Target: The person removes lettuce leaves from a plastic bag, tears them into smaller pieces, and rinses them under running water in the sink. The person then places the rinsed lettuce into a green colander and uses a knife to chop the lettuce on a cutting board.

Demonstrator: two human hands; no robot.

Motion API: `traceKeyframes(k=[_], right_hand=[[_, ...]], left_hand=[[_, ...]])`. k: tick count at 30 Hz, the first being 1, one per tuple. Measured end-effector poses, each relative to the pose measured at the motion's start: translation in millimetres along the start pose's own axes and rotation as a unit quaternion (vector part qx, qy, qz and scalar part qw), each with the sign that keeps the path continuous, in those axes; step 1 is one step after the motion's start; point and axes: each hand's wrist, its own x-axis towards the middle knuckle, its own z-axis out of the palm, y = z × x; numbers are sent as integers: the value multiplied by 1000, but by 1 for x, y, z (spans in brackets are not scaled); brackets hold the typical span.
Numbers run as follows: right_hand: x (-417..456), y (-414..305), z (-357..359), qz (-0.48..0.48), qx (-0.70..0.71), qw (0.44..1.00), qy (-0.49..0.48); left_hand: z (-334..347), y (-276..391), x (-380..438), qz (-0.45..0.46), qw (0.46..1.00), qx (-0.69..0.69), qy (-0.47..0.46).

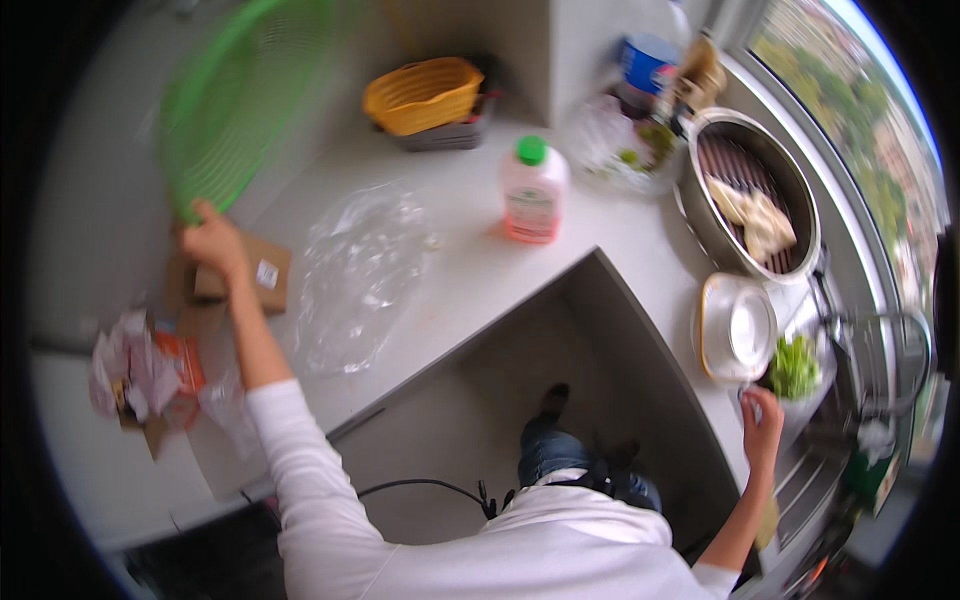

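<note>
My left hand (214, 241) grips the rim of a large green plastic colander (225, 120), which is tilted on edge and blurred at the upper left. Under that hand is a small cardboard box (262, 274) with a white label. My right hand (761, 420) is at the right counter edge with fingers curled; whether anything small is between them is unclear. Close by are stacked white dishes (739, 326) and leafy green lettuce (796, 367).
A pink liquid bottle (532, 199) with a green cap stands near the inner counter corner. Clear plastic film (360, 277) lies left of it. Farther back is a yellow basket (424, 94). A round metal pot (750, 195) containing a pale cloth stands by the window.
</note>
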Motion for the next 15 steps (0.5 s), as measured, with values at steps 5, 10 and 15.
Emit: traceKeyframes(k=[5, 10, 15], right_hand=[[12, -31, -16, 12, 59, 998, 7], [7, -60, -41, 9, 285, 958, -21], [-40, -54, -72, -5, 552, 823, -138]], left_hand=[[-6, -23, 55, -393, 816, -386, -177], [-25, 89, 44, 112, 761, -514, -379], [-45, 268, -5, -398, 449, -501, -623]])
